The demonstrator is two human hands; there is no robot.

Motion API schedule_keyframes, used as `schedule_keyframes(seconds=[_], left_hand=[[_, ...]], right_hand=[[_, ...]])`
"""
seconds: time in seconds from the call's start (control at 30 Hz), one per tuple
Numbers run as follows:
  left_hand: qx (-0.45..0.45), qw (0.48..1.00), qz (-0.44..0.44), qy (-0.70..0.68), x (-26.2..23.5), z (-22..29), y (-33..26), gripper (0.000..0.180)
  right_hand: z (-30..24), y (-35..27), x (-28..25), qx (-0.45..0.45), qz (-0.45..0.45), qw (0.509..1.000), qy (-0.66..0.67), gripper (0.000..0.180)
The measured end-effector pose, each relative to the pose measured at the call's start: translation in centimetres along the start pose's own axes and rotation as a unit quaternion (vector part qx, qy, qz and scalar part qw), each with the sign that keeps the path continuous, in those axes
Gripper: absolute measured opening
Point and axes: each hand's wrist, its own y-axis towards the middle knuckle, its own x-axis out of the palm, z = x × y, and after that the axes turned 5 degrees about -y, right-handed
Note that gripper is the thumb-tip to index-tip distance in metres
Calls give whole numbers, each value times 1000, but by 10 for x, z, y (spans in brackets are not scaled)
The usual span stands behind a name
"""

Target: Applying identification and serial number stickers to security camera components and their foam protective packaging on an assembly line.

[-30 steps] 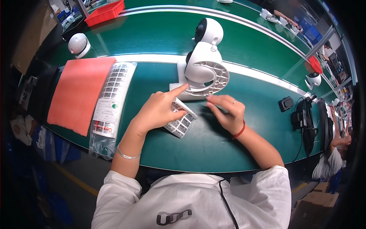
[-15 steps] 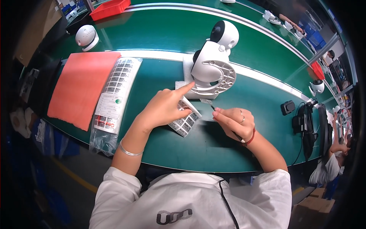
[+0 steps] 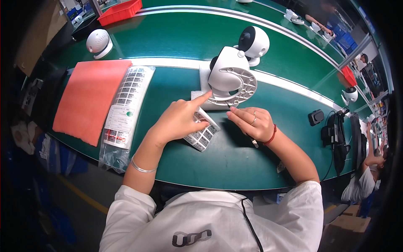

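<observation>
A white device with a rounded head and a ribbed, ring-shaped base (image 3: 247, 86) lies tipped over on a pale foam-like block (image 3: 204, 75). My left hand (image 3: 178, 119) pinches a sheet of printed labels (image 3: 204, 137) between thumb and curled fingers. Its index finger stretches out to the base's near-left edge. My right hand (image 3: 255, 124) grips a thin, dark tweezers-like tool (image 3: 228, 107), its tip at the base's near rim. Whether a label is still on the tip cannot be made out.
An orange foam sheet (image 3: 90, 101) and a bagged stack of label sheets (image 3: 126, 101) lie to the left. Beyond stand a white camera (image 3: 254, 44) and another (image 3: 99, 43) on the green belt. A black box (image 3: 315, 117) sits right, and a red tray (image 3: 120, 11) far left.
My right hand has moved up and left, bringing the tool's tip from beside the base to its rim. The small label seen at the tip no longer shows. My left hand has barely moved.
</observation>
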Motion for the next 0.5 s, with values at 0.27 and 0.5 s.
schedule_keyframes(seconds=[0.27,0.5], left_hand=[[-6,1000,-9,6,-2,2,0,72],[-3,1000,-5,-5,0,1,1,72]], right_hand=[[0,-5,3,24,7,999,21,28],[-9,-9,7,273,62,937,208,21]])
